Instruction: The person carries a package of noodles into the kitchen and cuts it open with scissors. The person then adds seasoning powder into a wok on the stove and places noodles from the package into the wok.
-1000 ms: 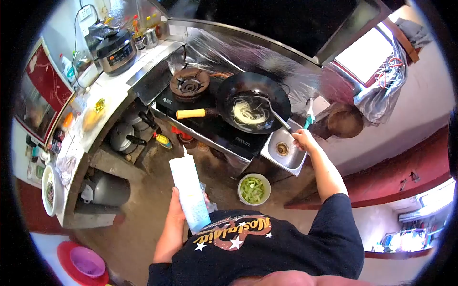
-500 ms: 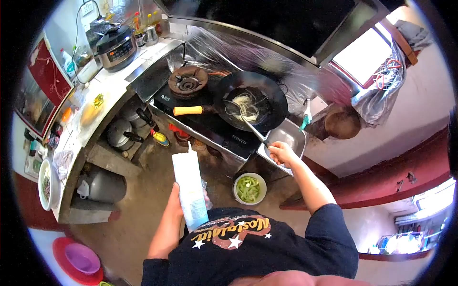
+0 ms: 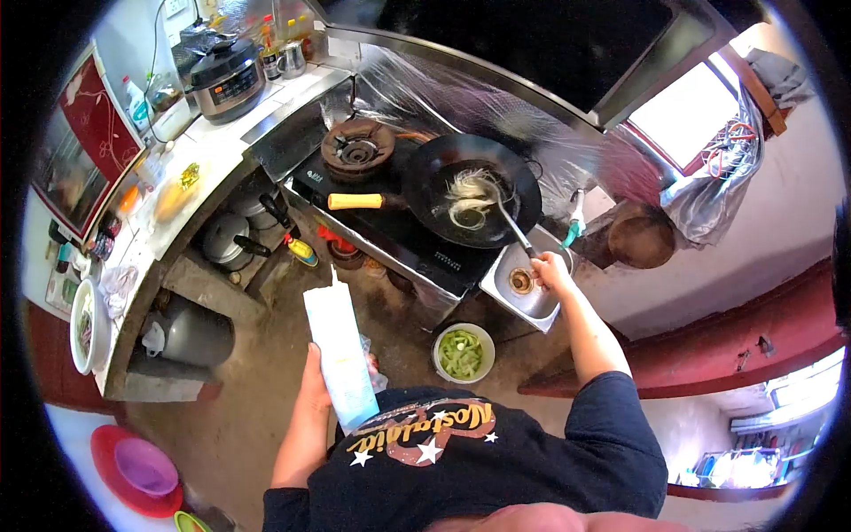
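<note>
My right hand (image 3: 553, 272) is closed around the dark grip of a long metal ladle (image 3: 515, 223). The ladle's head lies among pale noodle-like strands (image 3: 472, 197) in a black wok (image 3: 434, 164), partly hidden by them. The wok sits on the right burner, its yellow handle (image 3: 356, 201) pointing left. My left hand (image 3: 314, 383) grips a tall white and light-blue packet (image 3: 339, 355) in front of my body. At the packet's top a thin strip sticks up; what is inside cannot be seen. Some fingers show on its far side, beside clear plastic.
Left of the wok is a bare burner (image 3: 357, 151). A metal sink (image 3: 538, 306) adjoins the stove, with a bucket of cut green vegetables (image 3: 464, 352) on the floor below. A rice cooker (image 3: 227, 82) and bottles stand on the left counter (image 3: 217, 142). A range hood (image 3: 496, 53) overhangs the stove.
The ladle's head has moved right through the wok, shifting the strands, and my right hand has moved right and up. The packet has shifted slightly left and tilts more.
</note>
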Action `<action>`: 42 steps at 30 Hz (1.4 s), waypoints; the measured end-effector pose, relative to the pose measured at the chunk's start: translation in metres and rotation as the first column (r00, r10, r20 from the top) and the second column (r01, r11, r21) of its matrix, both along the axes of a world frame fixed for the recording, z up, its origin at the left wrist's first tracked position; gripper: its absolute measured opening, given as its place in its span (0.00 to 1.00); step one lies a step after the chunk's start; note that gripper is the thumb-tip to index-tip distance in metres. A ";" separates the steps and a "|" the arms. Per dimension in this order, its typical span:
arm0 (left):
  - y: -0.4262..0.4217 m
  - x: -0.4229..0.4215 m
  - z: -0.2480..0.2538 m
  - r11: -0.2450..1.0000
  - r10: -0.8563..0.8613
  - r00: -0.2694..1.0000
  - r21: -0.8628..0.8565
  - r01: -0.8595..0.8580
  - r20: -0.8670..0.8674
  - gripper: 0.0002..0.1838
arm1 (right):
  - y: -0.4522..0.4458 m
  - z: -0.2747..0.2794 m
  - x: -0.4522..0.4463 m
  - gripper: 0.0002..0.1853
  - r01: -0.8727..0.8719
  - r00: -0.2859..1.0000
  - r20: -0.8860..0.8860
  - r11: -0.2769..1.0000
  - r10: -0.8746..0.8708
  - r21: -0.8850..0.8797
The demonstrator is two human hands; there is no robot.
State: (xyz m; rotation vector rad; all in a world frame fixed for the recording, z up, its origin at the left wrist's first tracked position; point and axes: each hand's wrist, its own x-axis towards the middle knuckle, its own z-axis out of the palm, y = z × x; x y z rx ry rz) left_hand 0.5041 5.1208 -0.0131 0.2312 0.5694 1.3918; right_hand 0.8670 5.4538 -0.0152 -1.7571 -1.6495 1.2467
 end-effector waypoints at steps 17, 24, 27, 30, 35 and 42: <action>0.008 0.012 0.001 0.997 -0.073 0.997 0.028 0.073 0.011 0.50 | 0.002 0.000 0.011 0.12 -0.018 0.980 0.194 0.966 -0.033 0.257; 0.002 0.014 0.000 0.998 -0.046 0.999 0.044 0.046 0.016 0.49 | -0.019 -0.010 -0.009 0.07 -0.071 0.994 -0.085 0.997 0.069 -0.014; 0.001 0.016 0.001 0.997 -0.049 0.999 0.063 0.049 -0.002 0.50 | -0.027 -0.006 -0.016 0.07 -0.135 0.987 -0.091 0.990 0.131 -0.042; -0.002 0.014 -0.001 0.995 -0.089 0.996 0.052 0.087 0.029 0.50 | -0.028 0.005 -0.016 0.08 -0.113 0.976 -0.195 0.990 0.094 -0.085; 0.001 0.016 0.005 0.990 -0.095 0.995 0.101 0.095 -0.014 0.51 | 0.008 -0.029 0.005 0.11 -0.135 0.985 0.145 0.939 0.094 0.315; 0.000 0.019 0.007 0.994 -0.086 0.992 0.065 0.092 -0.092 0.51 | -0.009 0.023 0.010 0.13 -0.278 0.804 0.591 0.843 -0.059 0.461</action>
